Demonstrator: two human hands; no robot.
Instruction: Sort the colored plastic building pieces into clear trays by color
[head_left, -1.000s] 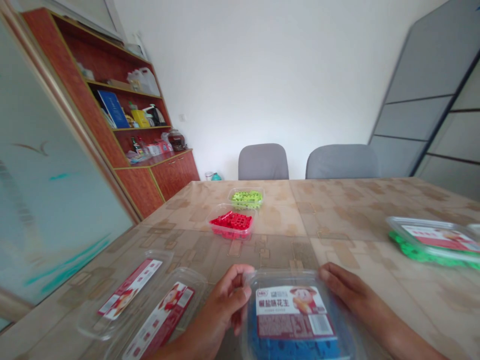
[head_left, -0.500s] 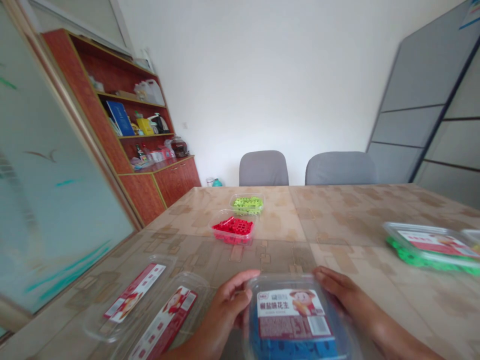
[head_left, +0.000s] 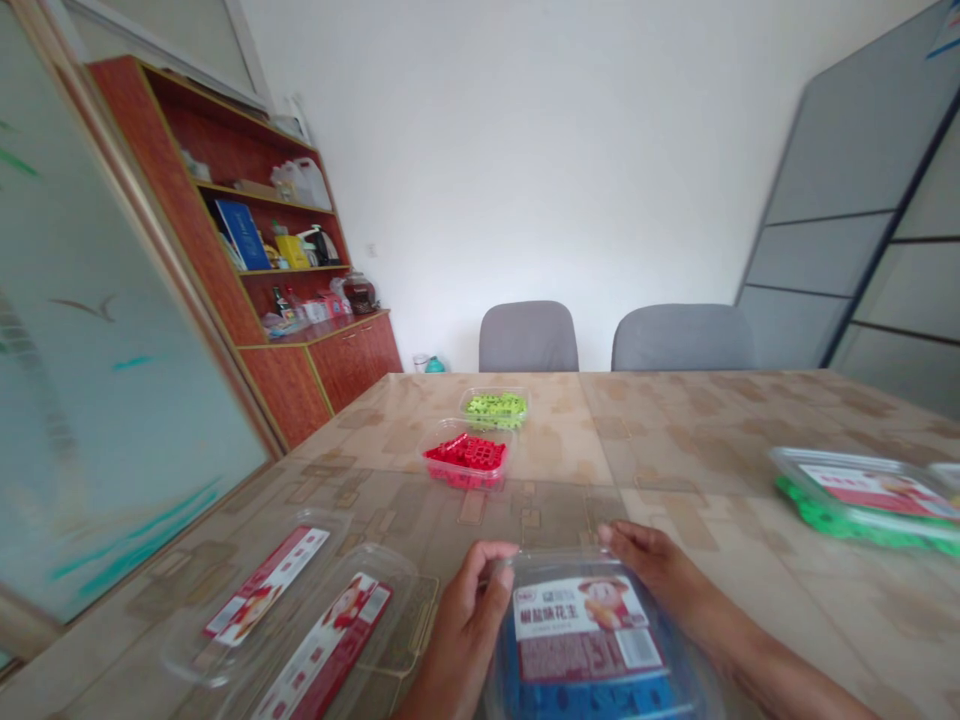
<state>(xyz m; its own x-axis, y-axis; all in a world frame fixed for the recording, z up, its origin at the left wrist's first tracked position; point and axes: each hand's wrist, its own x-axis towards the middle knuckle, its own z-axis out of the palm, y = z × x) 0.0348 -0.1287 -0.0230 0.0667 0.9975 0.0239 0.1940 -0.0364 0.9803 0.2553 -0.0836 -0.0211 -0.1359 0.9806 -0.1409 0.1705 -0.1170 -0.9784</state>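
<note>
Plainly, the lidded box (head_left: 589, 645) lies between both grips (head_left: 466, 605) (head_left: 660, 572).

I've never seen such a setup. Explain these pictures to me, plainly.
There is no machine: these are a person's bare hands. Every picture comes from one camera worn on the head, looking forward and down. The left hand holds the far-left corner of a lidded box of blue pieces; the right hand is at its far-right corner. On the patterned table lie two clear labelled lids at left, boxes of red pieces and yellow-green pieces farther off, and a lidded box of green pieces at right.
</note>
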